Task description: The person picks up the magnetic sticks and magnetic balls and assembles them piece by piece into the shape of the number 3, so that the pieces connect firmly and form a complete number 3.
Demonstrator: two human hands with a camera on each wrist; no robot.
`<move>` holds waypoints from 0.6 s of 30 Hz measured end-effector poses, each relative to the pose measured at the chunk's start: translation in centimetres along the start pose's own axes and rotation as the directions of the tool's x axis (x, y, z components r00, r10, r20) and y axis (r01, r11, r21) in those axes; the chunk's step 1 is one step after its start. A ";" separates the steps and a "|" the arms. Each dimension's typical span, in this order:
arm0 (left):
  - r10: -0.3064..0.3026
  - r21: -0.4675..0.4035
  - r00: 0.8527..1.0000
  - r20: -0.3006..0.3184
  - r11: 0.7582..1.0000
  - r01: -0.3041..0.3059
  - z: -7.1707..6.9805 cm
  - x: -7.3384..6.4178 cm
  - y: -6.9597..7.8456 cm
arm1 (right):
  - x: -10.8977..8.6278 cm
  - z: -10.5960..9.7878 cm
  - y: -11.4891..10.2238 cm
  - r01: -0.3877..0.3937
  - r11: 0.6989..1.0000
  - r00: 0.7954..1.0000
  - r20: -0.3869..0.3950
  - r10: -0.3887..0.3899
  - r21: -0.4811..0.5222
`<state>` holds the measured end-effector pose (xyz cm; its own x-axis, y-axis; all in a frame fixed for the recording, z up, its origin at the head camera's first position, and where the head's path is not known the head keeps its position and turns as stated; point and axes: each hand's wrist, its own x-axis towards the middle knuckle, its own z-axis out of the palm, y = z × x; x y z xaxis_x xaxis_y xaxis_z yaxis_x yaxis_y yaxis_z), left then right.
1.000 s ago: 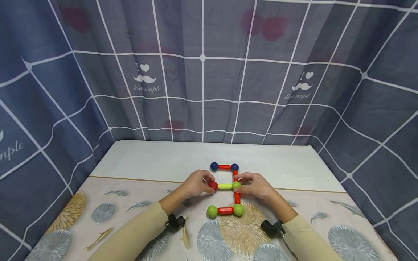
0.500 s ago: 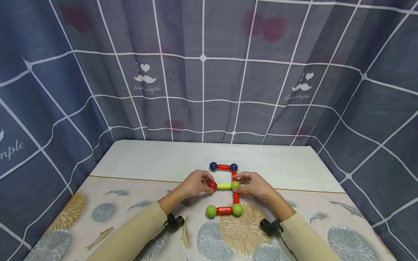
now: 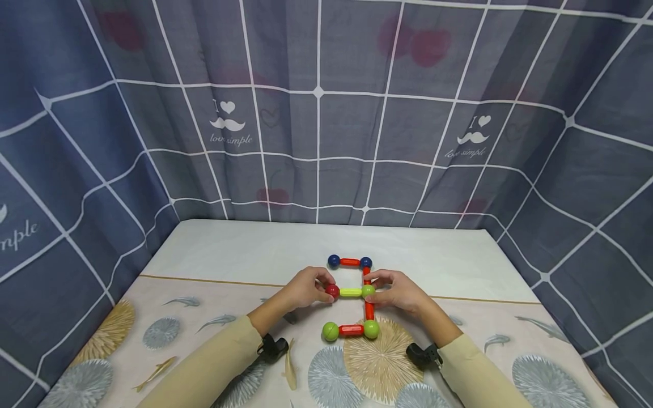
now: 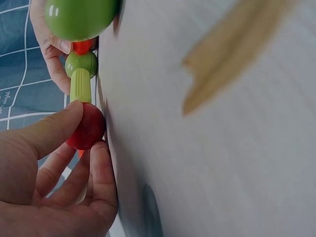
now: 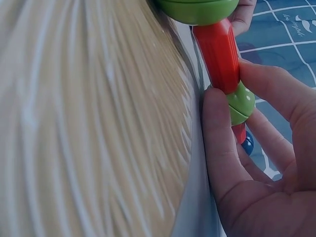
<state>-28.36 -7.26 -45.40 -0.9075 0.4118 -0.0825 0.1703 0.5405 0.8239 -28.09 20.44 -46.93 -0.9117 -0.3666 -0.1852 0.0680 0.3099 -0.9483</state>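
A figure of balls and rods lies flat on the table, shaped like a reversed E. My left hand (image 3: 307,288) pinches the red ball (image 4: 90,126) at the left end of the middle bar. A yellow-green rod (image 3: 350,292) runs from it to a green ball (image 3: 368,291), which my right hand (image 3: 399,292) holds between thumb and fingers. Red rods (image 5: 216,55) form the spine above and below that ball. The top bar has two dark blue balls (image 3: 334,261) and a red rod; the bottom bar has two green balls (image 3: 330,331) and a red rod.
The figure spans the white strip (image 3: 245,243) of the table and a cloth (image 3: 204,351) printed with fish and round fan patterns. A blue checked curtain (image 3: 316,130) encloses the back and both sides. Black wrist cameras (image 3: 272,348) sit by both sleeves.
The figure and both hands shift very slightly to the left, then stay almost still. Both hands keep their grip on the middle bar's end balls.
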 end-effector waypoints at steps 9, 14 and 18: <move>-0.015 0.007 1.000 0.008 1.000 0.015 -0.1 0.2 -0.2 | 0.1 0.0 0.0 -0.011 1.000 1.000 0.006 0.011 0.000; -0.024 0.006 1.000 0.005 1.000 0.024 -0.2 0.3 -0.4 | 0.2 0.1 -0.1 -0.016 1.000 1.000 -0.002 0.016 0.013; -0.018 -0.001 1.000 0.016 1.000 0.018 -0.7 0.2 -0.6 | 0.1 -0.2 0.1 -0.019 0.999 1.000 0.009 0.019 0.028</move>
<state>-28.89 -7.97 -45.55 -0.9044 0.4133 -0.1062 0.1536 0.5475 0.8226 -28.27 20.65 -46.96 -0.9065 -0.3690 -0.2053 0.0967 0.2919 -0.9515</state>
